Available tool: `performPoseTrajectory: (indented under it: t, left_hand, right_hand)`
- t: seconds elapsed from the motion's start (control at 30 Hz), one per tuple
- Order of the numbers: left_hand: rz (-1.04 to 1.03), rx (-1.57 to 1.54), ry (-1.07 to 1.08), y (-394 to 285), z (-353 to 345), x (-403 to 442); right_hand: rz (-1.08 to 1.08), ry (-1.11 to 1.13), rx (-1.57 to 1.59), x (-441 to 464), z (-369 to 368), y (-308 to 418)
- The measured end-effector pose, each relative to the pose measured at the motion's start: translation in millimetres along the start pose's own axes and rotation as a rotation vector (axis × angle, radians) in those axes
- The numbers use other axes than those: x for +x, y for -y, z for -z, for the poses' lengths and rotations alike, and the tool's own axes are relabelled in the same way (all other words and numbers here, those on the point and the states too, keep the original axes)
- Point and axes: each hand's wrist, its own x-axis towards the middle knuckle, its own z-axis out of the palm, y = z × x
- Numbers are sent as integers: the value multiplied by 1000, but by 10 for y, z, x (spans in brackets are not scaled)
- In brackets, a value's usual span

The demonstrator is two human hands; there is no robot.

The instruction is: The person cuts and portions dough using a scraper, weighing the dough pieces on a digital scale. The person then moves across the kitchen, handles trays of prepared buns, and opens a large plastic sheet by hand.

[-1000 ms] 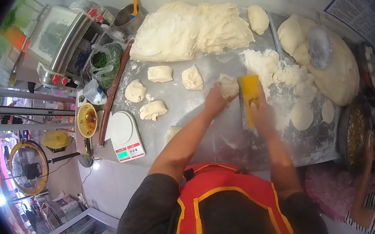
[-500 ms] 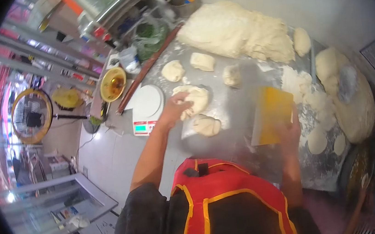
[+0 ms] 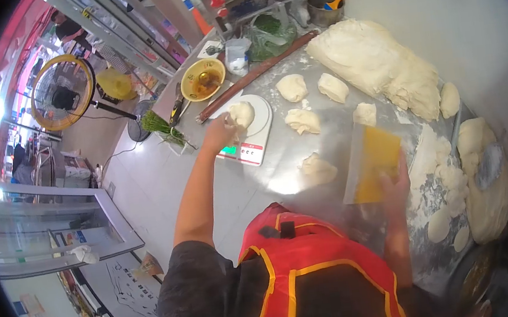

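Note:
My left hand [image 3: 220,132] is closed on a small dough piece [image 3: 241,115], which rests on the white plate of a kitchen scale [image 3: 258,130]. The scale's green display is lit beside my fingers. My right hand [image 3: 396,181] grips a yellow dough scraper [image 3: 377,160], blade pointing left, over the metal worktop. Several cut dough pieces [image 3: 302,121] lie between scale and scraper, with one flatter piece [image 3: 318,169] nearer my apron. Just beyond the scraper's upper edge sits another lump [image 3: 365,114].
A large dough mass [image 3: 374,60] lies at the back, another dough slab [image 3: 486,182] at the right. A long brown rolling pin [image 3: 257,77] runs behind the scale, near a yellow bowl [image 3: 202,80] of brownish liquid. Green stalks [image 3: 162,126] lie at the left edge.
My left hand has carried a dough piece from the worktop onto the scale. The view has shifted left; my right hand still holds the scraper.

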Motion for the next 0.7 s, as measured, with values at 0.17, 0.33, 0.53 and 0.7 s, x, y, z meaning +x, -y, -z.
performPoseTrajectory:
  t: [0.17,0.33,0.53,0.7]
  left_hand:
    - [285,-243,42,-256,500,-169]
    - [434,-1137,-81,142,619,-157]
    - [418,-1733,160,703,657,-61]
    - [439,-1802,99,546,567,63]
  right_hand:
    - [31,73,-3,92,-208,48]
    - [41,182,29,192,-515,149]
    - [94,291,21,278,-814,146]
    - [120,348,22,323,-956,80]
